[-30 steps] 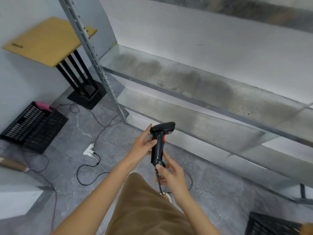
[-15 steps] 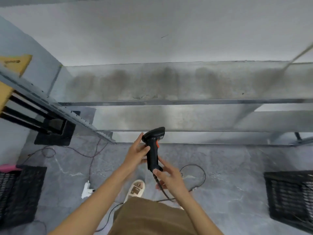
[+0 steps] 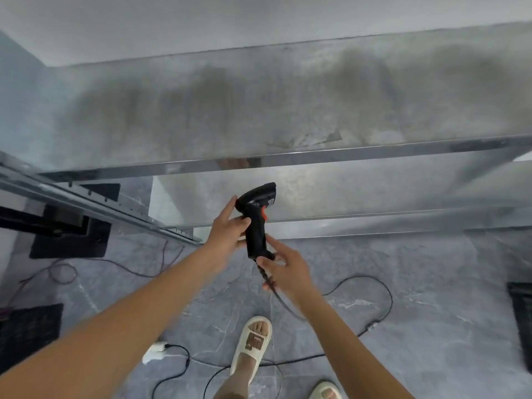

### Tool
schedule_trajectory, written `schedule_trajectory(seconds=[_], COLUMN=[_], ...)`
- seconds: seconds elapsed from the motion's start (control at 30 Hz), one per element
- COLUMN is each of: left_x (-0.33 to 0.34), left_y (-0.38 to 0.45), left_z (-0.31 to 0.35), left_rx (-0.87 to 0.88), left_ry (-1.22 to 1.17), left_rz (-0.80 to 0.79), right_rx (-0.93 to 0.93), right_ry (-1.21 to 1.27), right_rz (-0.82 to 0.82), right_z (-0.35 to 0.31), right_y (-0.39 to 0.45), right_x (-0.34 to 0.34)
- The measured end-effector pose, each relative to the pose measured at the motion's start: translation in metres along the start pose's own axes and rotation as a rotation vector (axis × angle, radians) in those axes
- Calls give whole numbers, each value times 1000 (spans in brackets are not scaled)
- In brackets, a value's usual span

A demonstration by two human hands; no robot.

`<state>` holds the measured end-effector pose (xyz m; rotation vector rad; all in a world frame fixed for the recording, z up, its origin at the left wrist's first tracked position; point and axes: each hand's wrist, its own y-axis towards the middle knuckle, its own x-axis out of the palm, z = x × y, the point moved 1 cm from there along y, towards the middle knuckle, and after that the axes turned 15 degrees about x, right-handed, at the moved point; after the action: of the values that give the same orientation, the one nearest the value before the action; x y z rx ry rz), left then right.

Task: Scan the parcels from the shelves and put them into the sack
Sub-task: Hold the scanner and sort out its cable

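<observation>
Two hands on one black barcode scanner (image 3: 256, 217), held upright in front of the bare metal shelves (image 3: 288, 116). Left hand (image 3: 227, 228) wraps its fingers round the upper handle, right hand (image 3: 283, 269) pinches the handle's bottom end where the cable (image 3: 383, 289) trails down to the grey floor (image 3: 431, 326).

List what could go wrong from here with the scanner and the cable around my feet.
1. The scanner is held by both hands, the left hand near its head and the right hand at the handle's base; it might slip if it is being passed from hand to hand.
2. Its cable loops across the floor close to the sandalled foot, a likely trip or snag.
3. The white plug lies near that foot and could be stepped on.
</observation>
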<state>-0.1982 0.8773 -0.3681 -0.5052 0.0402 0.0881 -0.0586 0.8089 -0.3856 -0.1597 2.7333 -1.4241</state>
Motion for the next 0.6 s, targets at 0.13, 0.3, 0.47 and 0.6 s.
schedule_trajectory(seconds=[0.13, 0.3, 0.47, 0.6], left_x=[-9, -16, -11, 2], left_y=[61, 139, 193, 217], left_z=[-37, -80, -107, -121], left_rx=[7, 43, 63, 119], left_ry=[0, -28, -53, 18], left_rz=[31, 49, 47, 25], right_rx=[-11, -67, -140, -164], right_ry=[-79, -139, -254, -238], right_rz=[65, 144, 256, 310], right_z=[4, 7, 9, 13], right_y=[75, 167, 225, 242], right_x=[14, 29, 29, 26])
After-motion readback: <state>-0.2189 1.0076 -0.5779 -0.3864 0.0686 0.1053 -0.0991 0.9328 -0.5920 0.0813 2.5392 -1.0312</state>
